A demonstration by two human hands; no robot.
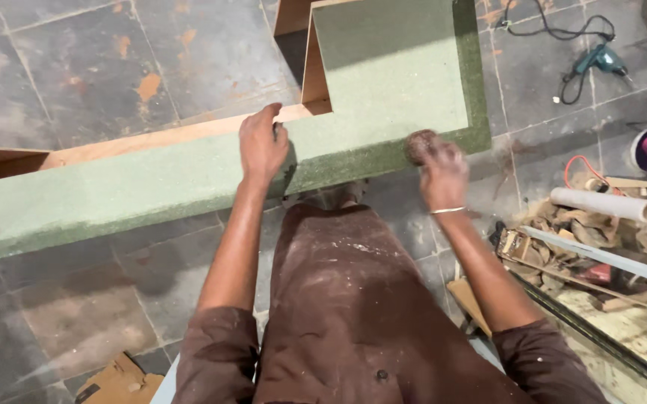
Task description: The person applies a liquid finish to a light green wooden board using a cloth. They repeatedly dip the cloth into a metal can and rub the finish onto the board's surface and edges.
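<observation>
a: which step is this?

b: rubbing, i'd judge. right hand (443,176) fingers closed on a brown pad (421,144) at the green panel (383,90) edge; left hand (262,146) fingers spread flat on it.

a: next?

b: likely steady pressure along the edge beyond the fingertips.

Worn grey stone-tile floor (84,67) with orange stains, dimly lit

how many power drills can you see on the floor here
1: a green corded drill lies on the floor tiles at the upper right, beyond the green panel. Others may hide in the clutter at right.
</observation>
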